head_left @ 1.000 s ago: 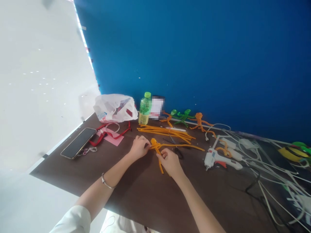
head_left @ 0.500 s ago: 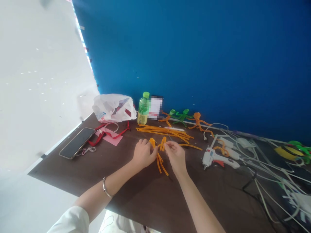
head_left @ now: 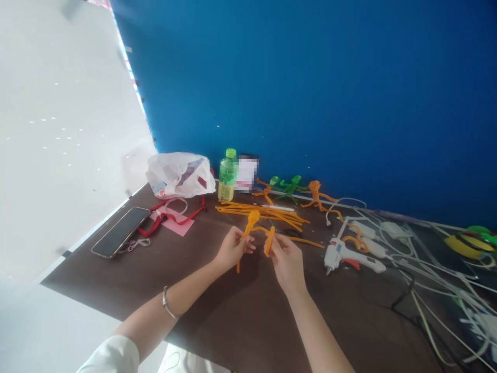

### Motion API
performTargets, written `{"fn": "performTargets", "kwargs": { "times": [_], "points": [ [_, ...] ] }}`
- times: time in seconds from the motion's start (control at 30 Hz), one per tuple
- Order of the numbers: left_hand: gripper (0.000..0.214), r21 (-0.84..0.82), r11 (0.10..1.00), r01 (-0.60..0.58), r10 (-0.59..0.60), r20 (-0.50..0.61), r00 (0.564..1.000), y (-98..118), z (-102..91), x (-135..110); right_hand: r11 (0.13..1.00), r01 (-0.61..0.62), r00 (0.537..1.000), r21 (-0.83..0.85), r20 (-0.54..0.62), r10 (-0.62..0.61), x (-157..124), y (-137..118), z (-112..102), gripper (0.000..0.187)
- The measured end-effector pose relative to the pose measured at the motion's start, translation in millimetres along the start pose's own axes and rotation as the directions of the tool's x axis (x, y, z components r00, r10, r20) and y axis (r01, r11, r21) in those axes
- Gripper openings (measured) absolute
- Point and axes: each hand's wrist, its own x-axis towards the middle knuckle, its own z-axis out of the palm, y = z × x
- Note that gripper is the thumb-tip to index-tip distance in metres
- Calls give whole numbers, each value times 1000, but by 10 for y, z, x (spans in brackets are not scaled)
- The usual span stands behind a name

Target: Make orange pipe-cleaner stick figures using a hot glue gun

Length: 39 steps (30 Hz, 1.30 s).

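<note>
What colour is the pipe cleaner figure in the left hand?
The pipe cleaner figure is orange; the head view shows it best.

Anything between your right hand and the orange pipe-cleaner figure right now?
Nothing visible stands in the way: the right hand already pinches a limb of the orange pipe-cleaner figure, and the left hand holds the figure just below its head.

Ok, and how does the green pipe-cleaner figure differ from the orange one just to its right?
The green pipe-cleaner figure is green, while the orange pipe-cleaner figure is orange. The green figure's limbs look shorter and stubbier; the orange figure's legs are longer and spread wider. Both lie at the back of the dark tabletop, by the blue wall.
</note>
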Motion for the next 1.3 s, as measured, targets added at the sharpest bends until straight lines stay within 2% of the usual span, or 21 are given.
{"fn": "performTargets", "kwargs": {
  "times": [0.03, 0.1, 0.23, 0.3, 0.5, 0.7, 1.0, 1.3],
  "points": [
    [20, -101, 995, -14, 16, 20, 1000, 10, 4, 6, 999, 19, 1000, -41, -8, -19, -20, 9, 14, 24],
    [26, -180, 981, -72, 79, 30, 996, 38, 6, -2, 990, 45, 999, -136, -15, -47, -61, 23, 52, 25],
    [32, -127, 990, -62, 71, 68, 995, 92, -2, -60, 950, 85, 996, -302, 29, -80, -144, 14, 137, 24],
    [38, -106, 993, -47, 57, 91, 994, 109, -1, -88, 917, 145, 989, -372, 60, -132, -181, 5, 168, 24],
    [41, -101, 995, -15, 31, 153, 988, 136, 21, -145, 741, 359, 930, -568, 146, -338, -244, 40, 195, 30],
    [40, -131, 991, 6, 25, 230, 973, 196, 46, -208, 631, 424, 889, -650, 164, -428, -249, 46, 190, 30],
    [37, -202, 977, 64, 3, 314, 950, 204, 14, -206, 633, 425, 882, -648, 136, -452, -260, 42, 182, 29],
    [34, -359, 914, 189, -33, 397, 917, 185, 21, -203, 741, 350, 930, -574, 116, -349, -255, 12, 161, 30]
  ]
}}
